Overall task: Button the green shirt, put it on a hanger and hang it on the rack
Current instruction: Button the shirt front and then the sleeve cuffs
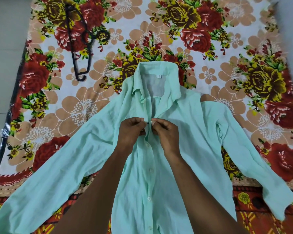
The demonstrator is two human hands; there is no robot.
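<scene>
green shirt collar away, lengthwise

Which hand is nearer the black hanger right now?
Left. The left hand pinches the green shirt placket, below and right of the hanger. The right hand sits beside it, farther right.

We find the shirt spread flat on the bedsheet, filling the centre and lower frame, collar toward the top, sleeves running out to lower left and lower right. The hanger lies on the sheet at upper left, well apart from the collar. Our left hand and right hand meet mid-frame on the placket, just below the collar.
</scene>
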